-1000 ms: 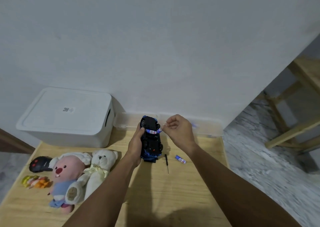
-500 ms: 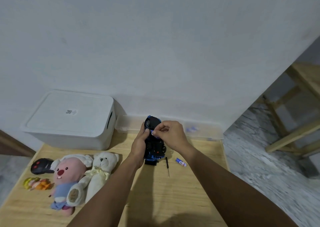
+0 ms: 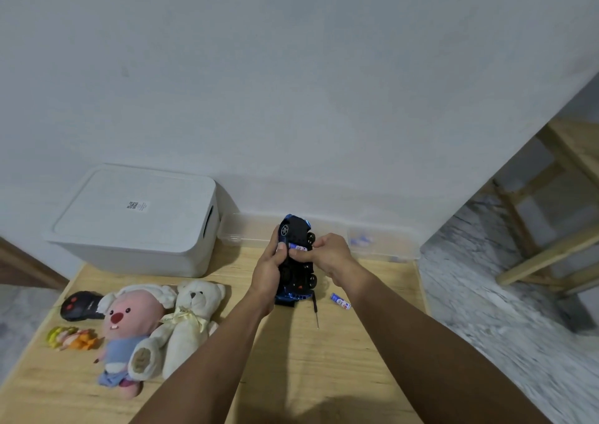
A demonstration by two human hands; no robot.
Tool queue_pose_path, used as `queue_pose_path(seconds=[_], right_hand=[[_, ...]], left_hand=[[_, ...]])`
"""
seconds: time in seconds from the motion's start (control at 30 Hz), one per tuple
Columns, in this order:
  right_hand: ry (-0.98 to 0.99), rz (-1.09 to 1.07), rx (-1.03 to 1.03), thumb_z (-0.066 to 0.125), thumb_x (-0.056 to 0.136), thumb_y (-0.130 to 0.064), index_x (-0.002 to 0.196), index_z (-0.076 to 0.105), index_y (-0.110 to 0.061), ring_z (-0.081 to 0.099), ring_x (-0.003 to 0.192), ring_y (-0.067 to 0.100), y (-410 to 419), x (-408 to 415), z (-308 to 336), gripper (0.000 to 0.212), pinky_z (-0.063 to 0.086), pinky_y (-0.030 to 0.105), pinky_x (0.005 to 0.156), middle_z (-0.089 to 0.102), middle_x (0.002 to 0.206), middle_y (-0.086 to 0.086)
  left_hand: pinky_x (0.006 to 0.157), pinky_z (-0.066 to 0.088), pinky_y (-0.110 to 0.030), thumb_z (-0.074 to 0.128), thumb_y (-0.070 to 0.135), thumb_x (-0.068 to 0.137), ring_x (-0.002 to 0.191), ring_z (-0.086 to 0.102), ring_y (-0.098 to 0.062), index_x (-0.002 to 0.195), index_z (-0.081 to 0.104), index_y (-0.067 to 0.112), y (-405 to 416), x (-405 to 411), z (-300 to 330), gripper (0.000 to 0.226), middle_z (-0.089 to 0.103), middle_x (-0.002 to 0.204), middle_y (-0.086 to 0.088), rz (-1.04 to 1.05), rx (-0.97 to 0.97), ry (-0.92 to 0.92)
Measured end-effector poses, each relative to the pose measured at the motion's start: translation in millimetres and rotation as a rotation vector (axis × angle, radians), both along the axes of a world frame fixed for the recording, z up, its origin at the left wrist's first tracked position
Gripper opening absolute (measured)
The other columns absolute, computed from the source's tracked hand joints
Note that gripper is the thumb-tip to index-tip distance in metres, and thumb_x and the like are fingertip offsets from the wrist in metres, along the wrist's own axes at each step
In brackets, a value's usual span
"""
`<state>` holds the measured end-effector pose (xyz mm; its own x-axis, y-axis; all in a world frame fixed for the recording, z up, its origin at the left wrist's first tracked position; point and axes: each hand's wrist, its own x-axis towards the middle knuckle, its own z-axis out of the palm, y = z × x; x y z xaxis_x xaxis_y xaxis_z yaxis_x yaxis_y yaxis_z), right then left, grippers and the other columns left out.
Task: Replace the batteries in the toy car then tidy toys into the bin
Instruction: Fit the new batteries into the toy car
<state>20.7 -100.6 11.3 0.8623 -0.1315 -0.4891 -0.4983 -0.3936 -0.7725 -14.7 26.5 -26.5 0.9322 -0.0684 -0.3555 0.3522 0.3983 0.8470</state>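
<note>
Toy car (image 3: 296, 258) is upside down, wheels up, held above the wooden table (image 3: 291, 375) near its far edge, in front of the clear tray (image 3: 246, 232) by the wall. Change since a second ago: right hand (image 3: 327, 255) was off to the car's right side, pinching a blue battery at the edge of the chassis; now it has come over the underside and its fingertips (image 3: 299, 255) press together on that battery (image 3: 298, 247), which lies crosswise in the open compartment. Left hand (image 3: 269, 264) stayed wrapped around the car's left side, thumb on the chassis beside the battery. Likely meaning: one cell is being seated, not yet clear if fully clicked in. Second battery (image 3: 340, 301) still lies on the table right of the car, just beside the screwdriver (image 3: 315, 308), so the swap looks only part done; cover not visible, can't tell where it is. Long axis of the car runs away from the person toward the wall, far end tilted up slightly; which end is the nose I can't tell. Bin (image 3: 136, 219) lid still closed; plush toys (image 3: 155, 329), remote (image 3: 81, 305) and small figure (image 3: 69, 337) untouched at left.
</note>
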Motion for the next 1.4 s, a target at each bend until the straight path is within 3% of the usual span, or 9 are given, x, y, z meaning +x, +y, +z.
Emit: queue_pose_path(seconds=[0.2, 0.33, 0.5, 0.67, 0.8, 0.93, 1.07, 1.3, 1.4], right_hand=[[0.044, 0.064, -0.06, 0.091, 0.058, -0.038, 0.063, 0.038, -0.019, 0.044, 0.07, 0.018, -7.1, -1.0, -5.2, 0.057, 0.035, 0.031, 0.066, 0.044, 0.074, 0.003], [-0.01, 0.059, -0.062, 0.087, 0.065, -0.038, 0.073, 0.053, -0.013, 0.053, 0.072, 0.016, -16.8, -11.0, -18.6, 0.044, 0.042, 0.029, 0.064, 0.056, 0.075, 0.001], [-0.039, 0.223, -0.48, 0.076, 0.078, -0.016, 0.084, 0.072, -0.012, 0.066, 0.088, 0.02, -50.9, -22.0, -47.2, 0.008, 0.053, 0.03, 0.08, 0.073, 0.092, 0.004], [0.043, 0.435, -0.762, 0.076, 0.078, -0.024, 0.099, 0.068, -0.015, 0.063, 0.092, 0.023, -63.6, -38.8, -64.2, 0.024, 0.054, 0.03, 0.078, 0.069, 0.099, 0.005], [-0.026, 0.483, -0.847, 0.072, 0.081, -0.019, 0.104, 0.065, -0.016, 0.061, 0.089, 0.021, -65.3, -46.8, -73.7, 0.025, 0.05, 0.028, 0.071, 0.068, 0.1, 0.004], [-0.081, 0.453, -0.774, 0.068, 0.081, -0.016, 0.108, 0.066, -0.02, 0.061, 0.093, 0.024, -66.4, -46.1, -77.5, 0.027, 0.05, 0.029, 0.073, 0.07, 0.103, 0.004], [-0.177, 0.381, -0.545, 0.074, 0.08, -0.015, 0.106, 0.071, -0.017, 0.065, 0.09, 0.017, -62.0, -40.3, -71.9, 0.026, 0.055, 0.033, 0.08, 0.073, 0.098, 0.001], [-0.306, 0.327, -0.222, 0.07, 0.083, -0.005, 0.099, 0.075, -0.011, 0.061, 0.073, 0.004, -41.8, -28.1, -45.1, 0.018, 0.045, 0.008, 0.064, 0.072, 0.09, -0.001], [-0.286, 0.357, -0.132, 0.066, 0.087, -0.002, 0.103, 0.074, -0.01, 0.058, 0.072, 0.005, -28.3, -24.0, -30.8, 0.02, 0.051, 0.017, 0.063, 0.065, 0.091, -0.005]], left_hand=[[0.092, 0.054, -0.043, 0.038, 0.025, 0.104, 0.114, 0.063, -0.024, 0.144, 0.041, 0.038, -1.6, -2.2, -7.5, 0.043, 0.064, 0.128, -0.002, -0.039, 0.028, 0.018], [0.085, 0.055, -0.039, 0.038, 0.026, 0.104, 0.108, 0.064, -0.022, 0.141, 0.044, 0.04, -0.4, -5.8, -12.0, 0.039, 0.065, 0.124, 0.0, -0.015, 0.062, 0.039], [0.094, 0.051, -0.044, 0.042, 0.025, 0.103, 0.113, 0.062, -0.026, 0.145, 0.038, 0.038, 10.4, -5.7, -22.4, 0.044, 0.061, 0.13, -0.002, 0.042, 0.037, 0.107], [0.101, 0.046, -0.054, 0.044, 0.029, 0.102, 0.113, 0.063, -0.03, 0.142, 0.045, 0.041, 12.2, -5.1, -28.9, 0.042, 0.064, 0.129, -0.004, 0.047, 0.019, 0.139], [0.099, 0.047, -0.056, 0.042, 0.028, 0.102, 0.113, 0.063, -0.033, 0.142, 0.045, 0.039, 12.1, -5.8, -30.1, 0.041, 0.064, 0.129, -0.007, 0.019, -0.008, 0.139], [0.098, 0.048, -0.056, 0.041, 0.028, 0.103, 0.112, 0.064, -0.033, 0.142, 0.044, 0.039, 12.8, -7.2, -29.7, 0.041, 0.065, 0.127, -0.007, 0.016, -0.017, 0.133], [0.098, 0.048, -0.054, 0.041, 0.028, 0.102, 0.111, 0.064, -0.033, 0.142, 0.044, 0.039, 13.4, -7.4, -30.5, 0.041, 0.064, 0.127, -0.008, 0.029, -0.007, 0.139], [0.099, 0.048, -0.052, 0.039, 0.029, 0.103, 0.112, 0.063, -0.031, 0.143, 0.043, 0.038, 14.9, -5.9, -30.7, 0.041, 0.063, 0.129, -0.007, 0.026, 0.015, 0.118], [0.099, 0.048, -0.053, 0.039, 0.03, 0.103, 0.113, 0.062, -0.032, 0.139, 0.048, 0.039, 13.8, -6.1, -28.4, 0.038, 0.063, 0.128, -0.007, 0.027, 0.022, 0.119]])
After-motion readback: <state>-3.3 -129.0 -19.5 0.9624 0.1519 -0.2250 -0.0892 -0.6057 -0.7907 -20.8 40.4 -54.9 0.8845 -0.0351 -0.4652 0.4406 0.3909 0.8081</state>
